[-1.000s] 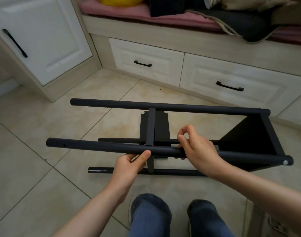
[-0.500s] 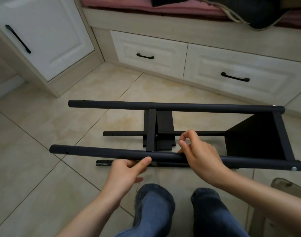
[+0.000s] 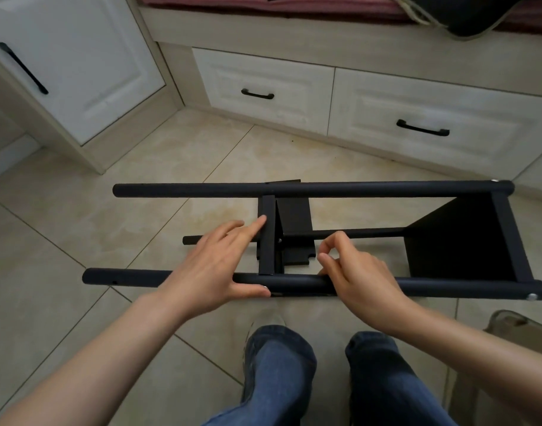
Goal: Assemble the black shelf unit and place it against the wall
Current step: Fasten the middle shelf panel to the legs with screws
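Left grip [image 3: 214,265], wide with straight fingers, lies across the shelf unit's [image 3: 460,244] near pole [image 3: 125,276], its forefinger touching the middle shelf [image 3: 268,235]. Right grip [image 3: 355,272], curled narrow, rests on that pole.

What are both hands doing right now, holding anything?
Left hand: open, resting on the near pole, forefinger touching the middle shelf.
Right hand: fingers curled in a pinch above that pole; whether it holds anything cannot be told.

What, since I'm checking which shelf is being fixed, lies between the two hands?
In the head view, the middle shelf stands edge-on between the left hand and right hand, its end meeting the near pole.
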Motion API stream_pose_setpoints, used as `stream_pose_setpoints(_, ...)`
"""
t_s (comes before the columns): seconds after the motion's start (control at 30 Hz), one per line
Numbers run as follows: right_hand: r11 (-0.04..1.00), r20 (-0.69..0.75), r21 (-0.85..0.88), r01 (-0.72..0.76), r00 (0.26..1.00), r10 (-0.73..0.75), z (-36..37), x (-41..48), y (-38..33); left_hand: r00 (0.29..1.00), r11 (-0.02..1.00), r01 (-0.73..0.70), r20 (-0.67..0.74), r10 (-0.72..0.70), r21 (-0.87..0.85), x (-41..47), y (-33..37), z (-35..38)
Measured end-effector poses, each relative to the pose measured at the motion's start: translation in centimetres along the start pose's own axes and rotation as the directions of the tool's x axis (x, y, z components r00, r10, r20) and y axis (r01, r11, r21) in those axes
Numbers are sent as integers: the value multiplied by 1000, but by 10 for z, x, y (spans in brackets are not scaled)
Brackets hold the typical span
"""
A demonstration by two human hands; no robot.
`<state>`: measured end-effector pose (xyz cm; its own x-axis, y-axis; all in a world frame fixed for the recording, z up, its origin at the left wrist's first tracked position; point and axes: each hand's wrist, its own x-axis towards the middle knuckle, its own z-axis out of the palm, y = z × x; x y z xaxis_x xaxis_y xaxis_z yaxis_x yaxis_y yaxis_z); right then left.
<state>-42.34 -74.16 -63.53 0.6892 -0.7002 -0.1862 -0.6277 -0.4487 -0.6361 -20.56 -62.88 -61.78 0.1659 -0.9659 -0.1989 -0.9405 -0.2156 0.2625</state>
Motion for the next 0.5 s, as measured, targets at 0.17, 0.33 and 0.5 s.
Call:
stream_pose_setpoints(0.17,999,77,8,-40,996,39,-4,8,-1,990,990,-127,-46,130,64,8,-10,2)
stream_pose_setpoints(0.33,994,175,65,-90,981,78,-10,23,-3,922,942,-292,-213,323,166,12,-26,16)
stream_pose_setpoints(0.5,991,309,59,-116,947,93,-15,40,-2,896,921,-389,-235,377,-6,9,-26,25)
